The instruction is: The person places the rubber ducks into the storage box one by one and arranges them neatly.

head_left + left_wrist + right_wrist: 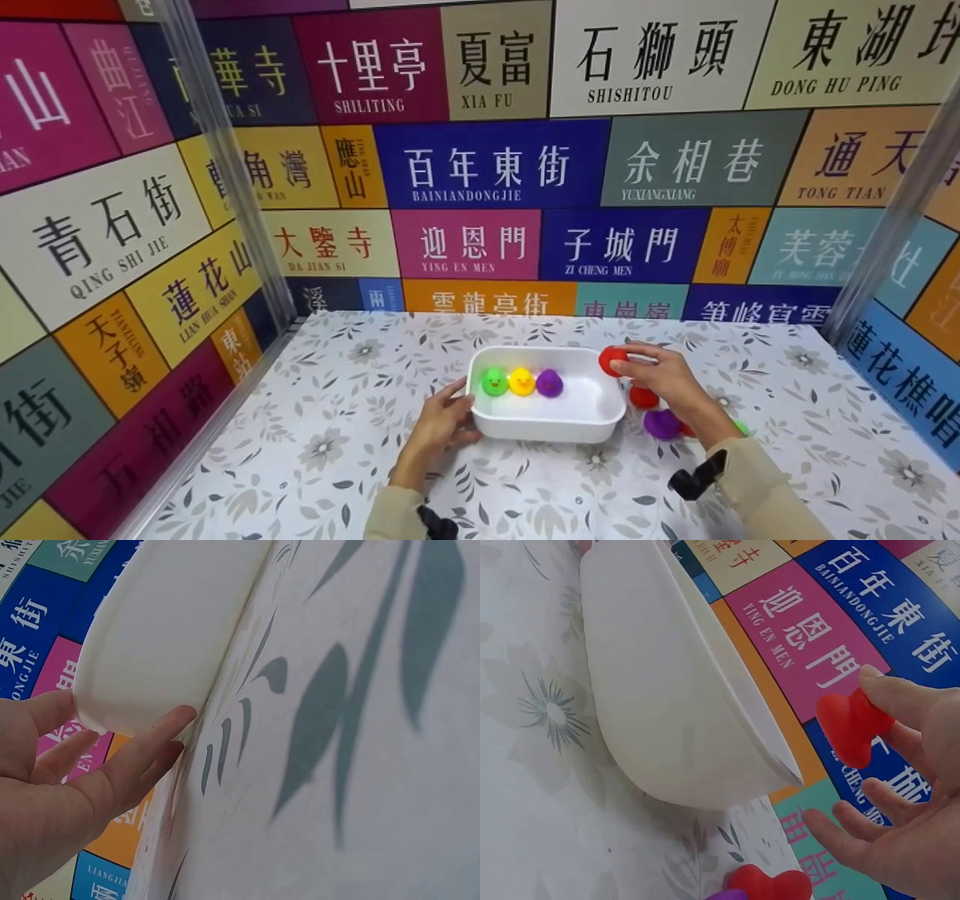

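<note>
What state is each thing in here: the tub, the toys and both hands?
White tub: upright, open-topped, partly filled.
Green duck: upright in the tub.
Yellow duck: upright in the tub.
Purple duck: in the tub.
Held red toy: pinched, off the table.
Loose red toy: on the table.
Loose purple toy: on the table.
Left hand: touching the tub's left end.
Right hand: pinching the red toy.

Right hand [664, 376] in pinch grip
</note>
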Available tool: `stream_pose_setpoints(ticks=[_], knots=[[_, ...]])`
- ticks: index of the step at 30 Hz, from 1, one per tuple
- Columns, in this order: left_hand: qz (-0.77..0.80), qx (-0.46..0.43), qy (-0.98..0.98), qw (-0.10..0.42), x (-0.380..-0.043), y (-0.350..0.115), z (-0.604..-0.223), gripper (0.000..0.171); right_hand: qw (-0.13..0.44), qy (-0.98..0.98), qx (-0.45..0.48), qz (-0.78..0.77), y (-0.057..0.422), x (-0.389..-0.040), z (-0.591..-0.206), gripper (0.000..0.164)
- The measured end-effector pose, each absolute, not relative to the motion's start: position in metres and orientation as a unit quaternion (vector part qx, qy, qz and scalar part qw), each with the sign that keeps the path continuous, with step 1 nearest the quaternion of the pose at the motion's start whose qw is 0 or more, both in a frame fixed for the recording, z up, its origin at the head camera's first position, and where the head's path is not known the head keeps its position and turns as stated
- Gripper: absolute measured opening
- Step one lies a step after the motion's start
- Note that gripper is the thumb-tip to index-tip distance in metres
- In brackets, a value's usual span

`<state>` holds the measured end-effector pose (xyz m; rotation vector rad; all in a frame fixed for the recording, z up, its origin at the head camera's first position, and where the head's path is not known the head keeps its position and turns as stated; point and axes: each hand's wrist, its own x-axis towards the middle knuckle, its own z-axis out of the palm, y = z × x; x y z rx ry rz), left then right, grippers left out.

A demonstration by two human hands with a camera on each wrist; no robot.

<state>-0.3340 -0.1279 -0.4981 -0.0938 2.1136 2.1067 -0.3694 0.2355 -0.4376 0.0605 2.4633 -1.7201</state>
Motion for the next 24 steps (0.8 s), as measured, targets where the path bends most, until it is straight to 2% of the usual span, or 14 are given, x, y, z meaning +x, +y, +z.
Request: stream_pose_setpoints(ticks=[11, 17, 24], knots=[[0.700, -0.042, 0.708, 0.086, -0.335, -0.128, -0.497, 0.055, 0.043, 0.824, 0.006, -0.566, 0.221, -0.385, -0.451, 0.064], [0.700, -0.044, 0.708, 0.088, -0.336, -0.128, -0.497, 0.056, 0.041, 0.834, 0.019, -0.550, 0.214, -0.391, -0.456, 0.067], [0.700, -0.043, 0.707, 0.089, -0.335, -0.129, -0.498, 0.057, 0.067, 0.833, 0.033, -0.549, 0.204, -0.395, -0.466, 0.068]])
